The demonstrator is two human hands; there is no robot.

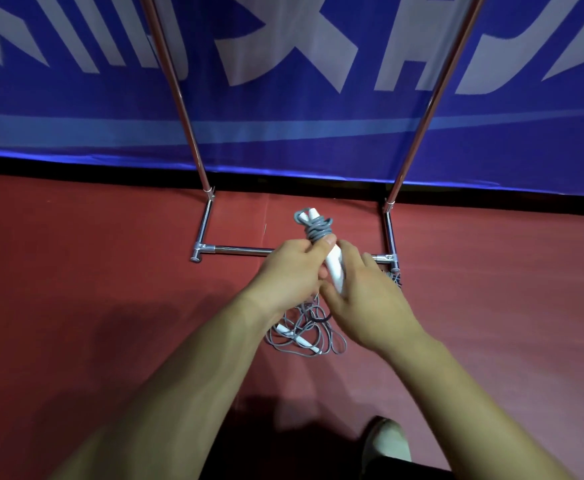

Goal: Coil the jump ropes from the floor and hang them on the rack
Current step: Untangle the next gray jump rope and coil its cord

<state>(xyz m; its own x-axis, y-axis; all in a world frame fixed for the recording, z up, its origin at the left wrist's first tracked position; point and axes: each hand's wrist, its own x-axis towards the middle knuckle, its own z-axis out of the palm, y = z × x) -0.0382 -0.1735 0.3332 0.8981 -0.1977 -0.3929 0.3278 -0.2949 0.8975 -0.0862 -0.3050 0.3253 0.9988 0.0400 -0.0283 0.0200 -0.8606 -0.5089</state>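
Observation:
I hold a jump rope bundle in front of me: grey cord wound round white handles. My left hand grips the handles near the wound cord, thumb on top. My right hand wraps round the lower part of the handles. Below my hands a second grey jump rope with white handles lies loose and tangled on the red floor. The chrome rack stands just beyond, its base bar partly hidden by my hands.
The rack's two uprights rise and lean outward toward the top of the view. A blue banner with white lettering runs behind the rack. A dark cord end lies by the rack's right foot. My shoe shows at the bottom.

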